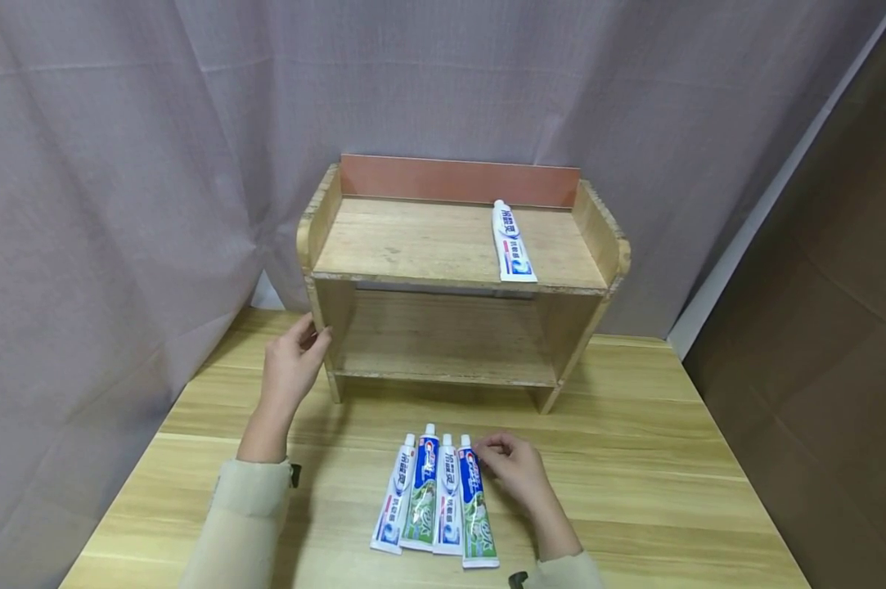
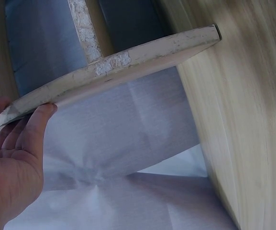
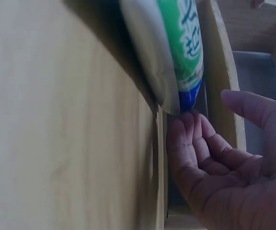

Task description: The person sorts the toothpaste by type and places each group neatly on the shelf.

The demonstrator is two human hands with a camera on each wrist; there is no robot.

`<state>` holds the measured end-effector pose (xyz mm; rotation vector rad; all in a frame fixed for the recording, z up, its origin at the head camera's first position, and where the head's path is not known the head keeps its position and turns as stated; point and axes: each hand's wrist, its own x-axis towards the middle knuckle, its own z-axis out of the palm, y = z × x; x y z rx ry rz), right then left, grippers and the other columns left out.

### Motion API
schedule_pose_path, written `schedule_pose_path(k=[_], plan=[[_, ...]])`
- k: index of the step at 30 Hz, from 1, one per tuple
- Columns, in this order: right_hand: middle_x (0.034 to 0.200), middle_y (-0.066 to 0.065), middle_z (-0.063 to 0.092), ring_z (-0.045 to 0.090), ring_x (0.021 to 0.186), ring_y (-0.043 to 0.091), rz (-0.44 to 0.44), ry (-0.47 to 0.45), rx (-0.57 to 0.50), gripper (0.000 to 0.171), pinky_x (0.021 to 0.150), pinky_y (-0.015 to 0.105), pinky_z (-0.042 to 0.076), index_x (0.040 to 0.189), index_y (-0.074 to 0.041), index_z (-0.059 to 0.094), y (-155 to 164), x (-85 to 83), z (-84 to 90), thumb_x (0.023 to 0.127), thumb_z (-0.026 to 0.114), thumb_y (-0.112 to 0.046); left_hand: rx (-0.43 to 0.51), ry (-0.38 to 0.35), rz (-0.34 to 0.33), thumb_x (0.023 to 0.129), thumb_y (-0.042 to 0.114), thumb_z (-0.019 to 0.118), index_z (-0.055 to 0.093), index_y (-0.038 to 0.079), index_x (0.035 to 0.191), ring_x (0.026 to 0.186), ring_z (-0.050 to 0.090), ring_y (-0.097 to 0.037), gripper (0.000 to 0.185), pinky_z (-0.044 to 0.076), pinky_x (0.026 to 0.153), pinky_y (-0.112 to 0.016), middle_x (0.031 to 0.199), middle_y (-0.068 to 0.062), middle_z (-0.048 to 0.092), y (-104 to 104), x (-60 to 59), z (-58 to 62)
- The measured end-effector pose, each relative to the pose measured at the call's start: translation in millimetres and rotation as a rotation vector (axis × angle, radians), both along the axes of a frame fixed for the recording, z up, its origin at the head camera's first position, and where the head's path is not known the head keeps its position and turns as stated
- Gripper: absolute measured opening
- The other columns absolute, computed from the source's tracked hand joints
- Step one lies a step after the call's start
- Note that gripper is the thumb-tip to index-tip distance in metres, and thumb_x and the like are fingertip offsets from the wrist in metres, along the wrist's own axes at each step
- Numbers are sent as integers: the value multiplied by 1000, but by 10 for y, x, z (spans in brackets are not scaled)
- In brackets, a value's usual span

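My left hand (image 1: 290, 368) grips the front edge of the left side panel of a small wooden shelf (image 1: 413, 245); in the left wrist view, fingers and thumb lie on opposite sides of the panel (image 2: 142, 56). On the table, several toothpaste tubes lie side by side, caps toward the shelf. My right hand (image 1: 518, 470) is at the cap end of the rightmost blue-and-green toothpaste tube (image 1: 477, 507). Seen from the right wrist, its fingertips touch or nearly touch that tube (image 3: 183, 48), with the thumb held apart. Left of it lie a white tube (image 1: 448, 503), another blue-and-green tube (image 1: 423, 499) and another white tube (image 1: 394, 503).
One white toothpaste tube (image 1: 512, 245) lies on the shelf's upper board, right of centre, cap toward the reddish back strip (image 1: 457, 180). A lower board (image 1: 443, 335) sits beneath. Grey curtain (image 1: 443, 82) hangs behind, and a dark brown surface (image 1: 818, 327) borders the wooden table (image 1: 656, 458) at right.
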<state>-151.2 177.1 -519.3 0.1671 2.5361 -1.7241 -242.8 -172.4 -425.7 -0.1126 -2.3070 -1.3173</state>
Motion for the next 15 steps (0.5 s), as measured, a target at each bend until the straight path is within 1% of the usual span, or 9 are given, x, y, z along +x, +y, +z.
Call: schedule_pose_path(k=[3, 7, 12, 15], plan=[[86, 8, 69, 66, 77, 21, -3, -10, 15, 27, 67, 31, 60, 104, -2, 71, -9, 17, -10, 92, 74, -26, -1, 1, 3, 98, 24, 64, 68, 9, 129, 104, 71, -32, 34, 60, 85, -41, 117, -18, 71, 2, -2, -1], [85, 5, 69, 64, 77, 18, 6, -13, 73, 31, 64, 28, 57, 102, -2, 71, -10, 37, -23, 88, 77, -29, 3, 2, -1, 98, 23, 65, 68, 9, 128, 103, 71, -32, 34, 60, 85, -41, 117, -18, 71, 0, 1, -1], [86, 5, 70, 65, 78, 16, 33, -9, 129, 37, 69, 29, 57, 102, 0, 70, -24, 63, -23, 84, 81, -30, 4, 5, -6, 98, 23, 64, 68, 8, 128, 104, 71, -33, 33, 60, 85, -41, 117, -18, 71, -3, 5, 2], [86, 4, 69, 64, 77, 16, 48, -19, 174, 37, 70, 30, 57, 102, -1, 69, -40, 75, -25, 83, 82, -30, 2, 12, -7, 98, 22, 64, 69, 8, 127, 103, 71, -33, 32, 60, 85, -42, 116, -18, 71, -3, 6, -1]])
